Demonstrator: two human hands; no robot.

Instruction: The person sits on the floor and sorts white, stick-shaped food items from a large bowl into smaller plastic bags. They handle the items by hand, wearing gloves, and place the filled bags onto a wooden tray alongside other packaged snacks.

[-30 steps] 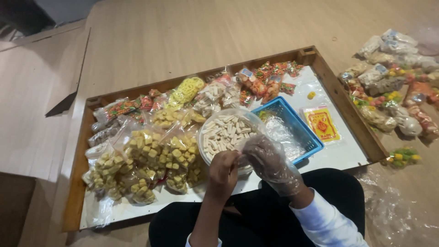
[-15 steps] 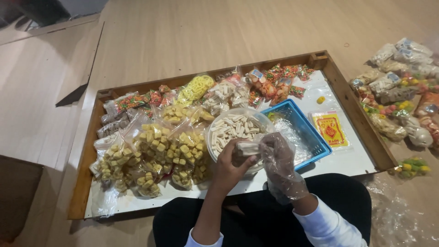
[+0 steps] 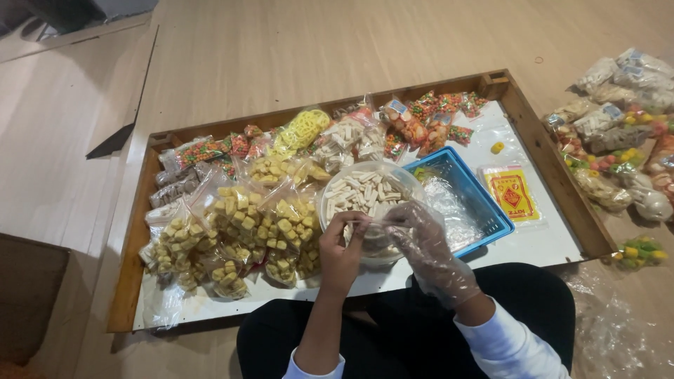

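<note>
My left hand point(image 3: 342, 254) is bare and pinches the near edge of a clear plastic bag point(image 3: 379, 228) at the rim of a round clear bowl point(image 3: 330, 210). The bowl holds pale stick-shaped snacks point(image 3: 365, 191). My right hand point(image 3: 427, 249) wears a clear plastic glove and grips the same bag edge from the right. Both hands meet just in front of the bowl, above the white sheet point(image 3: 540, 245) lining a low wooden tray point(image 3: 554, 175). Bags of yellow cube snacks point(image 3: 239, 231) lie left of the bowl.
A blue plastic basket point(image 3: 484, 210) with clear bags in it sits right of the bowl, beside a yellow and red packet point(image 3: 512, 195). Colourful snack packets point(image 3: 421, 119) line the tray's far side. More filled bags point(image 3: 618, 133) lie on the floor at right.
My hands have drawn closer together at the bowl's near rim, and both now pinch the bag edge. The view has shifted slightly.
</note>
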